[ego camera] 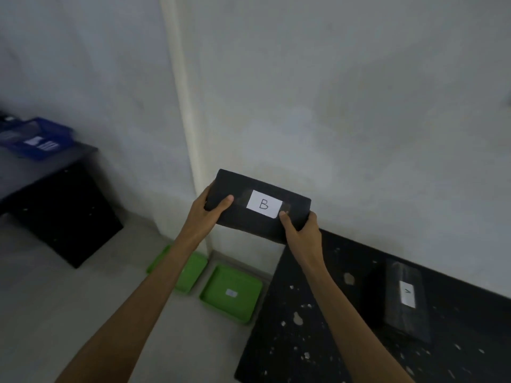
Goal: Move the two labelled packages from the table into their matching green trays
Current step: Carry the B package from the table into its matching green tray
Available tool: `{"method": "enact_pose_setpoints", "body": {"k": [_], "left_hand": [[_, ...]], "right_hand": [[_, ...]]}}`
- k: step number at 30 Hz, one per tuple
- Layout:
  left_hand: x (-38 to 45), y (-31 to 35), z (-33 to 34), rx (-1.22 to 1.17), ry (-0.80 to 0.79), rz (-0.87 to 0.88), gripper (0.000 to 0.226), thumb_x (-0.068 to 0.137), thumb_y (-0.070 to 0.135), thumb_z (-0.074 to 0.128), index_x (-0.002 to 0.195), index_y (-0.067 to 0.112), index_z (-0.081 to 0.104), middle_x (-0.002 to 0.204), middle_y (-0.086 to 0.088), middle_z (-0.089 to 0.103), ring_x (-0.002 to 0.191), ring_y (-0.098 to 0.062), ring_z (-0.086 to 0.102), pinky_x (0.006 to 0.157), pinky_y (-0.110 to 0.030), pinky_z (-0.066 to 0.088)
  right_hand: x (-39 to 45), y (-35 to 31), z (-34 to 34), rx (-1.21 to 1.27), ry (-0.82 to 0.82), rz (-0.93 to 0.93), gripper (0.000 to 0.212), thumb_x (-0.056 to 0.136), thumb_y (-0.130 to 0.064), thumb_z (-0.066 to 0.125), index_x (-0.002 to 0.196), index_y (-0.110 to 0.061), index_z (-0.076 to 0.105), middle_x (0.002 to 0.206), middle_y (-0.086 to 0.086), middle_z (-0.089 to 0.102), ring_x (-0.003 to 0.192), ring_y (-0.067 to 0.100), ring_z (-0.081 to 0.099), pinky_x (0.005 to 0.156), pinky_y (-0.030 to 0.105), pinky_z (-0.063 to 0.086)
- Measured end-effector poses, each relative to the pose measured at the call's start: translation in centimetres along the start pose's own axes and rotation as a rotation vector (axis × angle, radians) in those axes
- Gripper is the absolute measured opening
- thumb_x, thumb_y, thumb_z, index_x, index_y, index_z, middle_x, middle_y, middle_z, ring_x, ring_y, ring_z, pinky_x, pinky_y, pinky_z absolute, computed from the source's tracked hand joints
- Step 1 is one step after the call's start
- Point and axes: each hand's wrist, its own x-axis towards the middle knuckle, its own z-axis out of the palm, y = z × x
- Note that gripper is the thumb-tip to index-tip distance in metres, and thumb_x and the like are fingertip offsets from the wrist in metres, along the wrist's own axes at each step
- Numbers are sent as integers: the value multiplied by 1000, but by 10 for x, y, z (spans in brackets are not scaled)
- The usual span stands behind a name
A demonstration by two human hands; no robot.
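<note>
Head view, centre of frame — a black package marked "B" [258, 207] is held up in the air in front of a pale wall [359, 92], clear of any surface. The left hand [207, 214] clasps its left end, thumb on top; the right hand [301, 230] clasps its right end, thumb touching the edge of the white label [264, 203]. Both grips are closed on the package.

Lower right — a dark speckled table [304, 327] carries a second black package [405, 299], lying flat near the wall; its label letter is too blurred to read surely.

Lower centre, on the floor — two green trays side by side: the right green tray [231, 293] with a small white tag inside, the left green tray [190, 275] partly hidden behind the left forearm.

Upper left — a blue tray [38, 139] on a dark desk [33, 172].
</note>
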Motion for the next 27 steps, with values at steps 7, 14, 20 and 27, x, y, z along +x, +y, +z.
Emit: {"method": "enact_pose_setpoints", "body": {"k": [7, 14, 20, 27], "left_hand": [[15, -78, -161, -43, 135, -173, 44, 76, 54, 72, 117, 41, 65, 109, 13, 72, 98, -3, 68, 79, -26, 55], [35, -131, -268, -5, 104, -265, 49, 75, 56, 72, 120, 38, 64, 112, 12, 72, 104, -9, 67, 88, -33, 53], [78, -165, -315, 109, 80, -301, 50, 82, 50, 69, 127, 29, 61, 117, 6, 69, 106, -11, 65, 92, -33, 51], [169, -241, -348, 380, -58, -305, 37, 89, 29, 67, 123, 16, 64, 113, 1, 69, 103, -15, 65, 82, -22, 51]], "right_hand": [[-21, -13, 146, -270, -362, -73, 135, 54, -78, 73, 155, -32, -3, 157, 0, 34, 137, 21, 45, 110, 45, 41], [-16, -34, 261, -736, -529, -473, 139, 51, -92, 58, 154, -33, -15, 167, -1, 1, 152, 23, 8, 121, 54, 12], [12, -36, 340, -894, -546, -606, 129, 58, -83, 57, 156, -12, 11, 145, 8, 35, 127, 29, 40, 110, 45, 33], [71, 15, 435, -929, -579, -505, 125, 56, -80, 59, 152, -9, 22, 141, 8, 39, 124, 29, 41, 104, 44, 34]]}}
